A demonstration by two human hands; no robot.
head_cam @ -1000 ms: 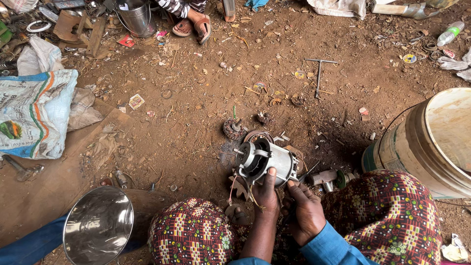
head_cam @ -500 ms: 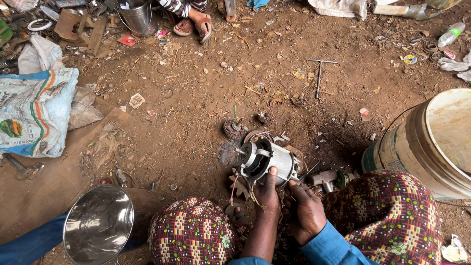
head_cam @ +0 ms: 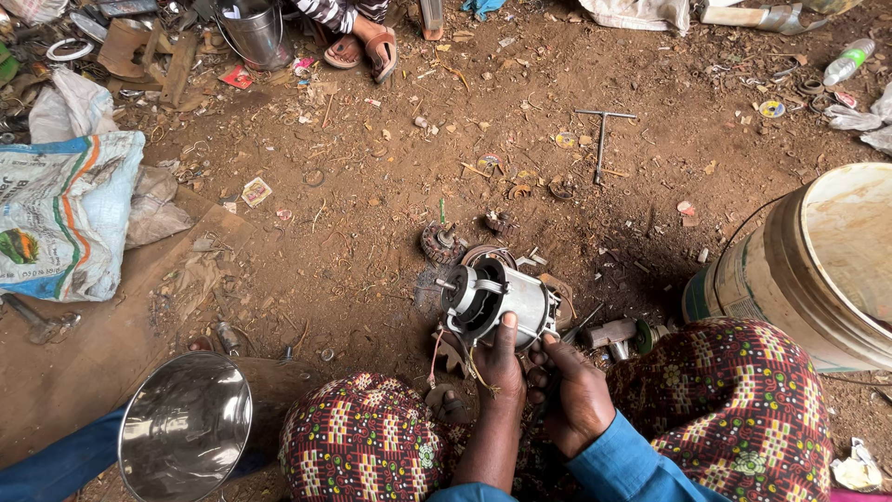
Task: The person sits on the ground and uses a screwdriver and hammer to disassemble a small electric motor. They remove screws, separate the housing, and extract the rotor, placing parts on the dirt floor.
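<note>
— What takes up the most room?

— The big drum (head_cam: 818, 270) at the right, cut off by the frame edge, and the printed sack (head_cam: 65, 218) at the left, also cropped. A shiny steel pot (head_cam: 186, 428) lies on its side by the left knee.

— And the piece being handled?

— A small grey electric motor (head_cam: 497, 302), on the dirt between the patterned knees. The left hand (head_cam: 500, 363) grips its lower edge, thumb up against the housing. The right hand (head_cam: 571, 390) is curled shut around something thin and dark — too hidden to name.

— Smaller bits?

— A T-shaped wrench (head_cam: 602, 130) farther off, a rusty gear (head_cam: 439, 244) just beyond the motor, and someone's sandalled foot (head_cam: 367, 46) at the top, mostly out of frame.
</note>
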